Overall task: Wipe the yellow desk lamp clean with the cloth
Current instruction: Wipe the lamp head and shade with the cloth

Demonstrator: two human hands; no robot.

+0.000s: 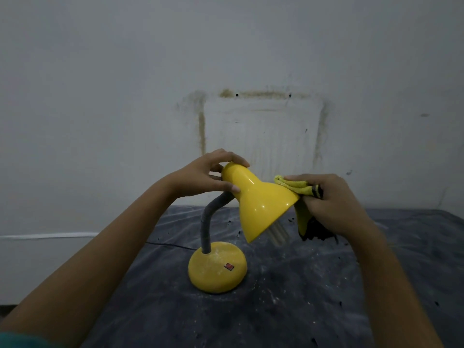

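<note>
A yellow desk lamp stands on a dark table (288,297). Its glossy cone shade (261,202) tilts down to the right, a grey flexible neck (208,222) curves down to a dusty round base (216,268) with a red switch (229,267). My left hand (208,175) grips the narrow top end of the shade. My right hand (334,199) holds a folded yellow cloth (298,185) with dark edges against the shade's upper right rim; part of the cloth hangs below the hand.
The table surface is dusty and speckled with pale crumbs. A thin black cord (170,245) runs left from the lamp base. A stained white wall (251,109) rises right behind the table. The table's left edge lies near my left forearm.
</note>
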